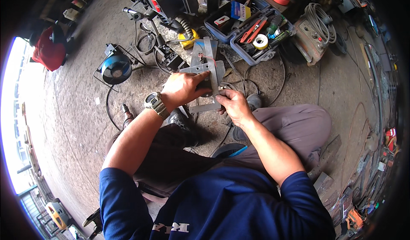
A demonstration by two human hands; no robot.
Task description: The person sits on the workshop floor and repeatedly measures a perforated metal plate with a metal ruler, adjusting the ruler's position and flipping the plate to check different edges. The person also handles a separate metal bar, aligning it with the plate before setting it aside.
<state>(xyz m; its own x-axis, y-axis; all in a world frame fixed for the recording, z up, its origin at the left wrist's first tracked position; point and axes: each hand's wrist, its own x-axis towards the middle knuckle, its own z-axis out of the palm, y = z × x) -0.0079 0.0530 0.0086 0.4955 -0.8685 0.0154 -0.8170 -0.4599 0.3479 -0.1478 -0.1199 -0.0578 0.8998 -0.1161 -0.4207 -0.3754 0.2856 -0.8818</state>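
A flat steel try square (211, 56) lies across a grey metal plate piece with holes (196, 69) on the floor in front of me. The square's long blade points away from me, and its short leg runs left near my shoes. My right hand (234, 104) is closed on the square near its corner, thumb on top. With index finger stretched along the plate to the blade and thumb bent below, my left hand (183, 87) grips the plate piece. Its other fingers are hidden. A thin red wire (208, 58) shows above the plate. An open-ended wrench (229, 60) lies to the right.
Beyond stands an open tool case (252, 59) with a tape roll and red-handled tools. A blue fan (116, 69) sits left, and a box with coiled cable (314, 37) right. Loose cables (282, 79) cross the floor. A grey-black machine (171, 2) stands far off.
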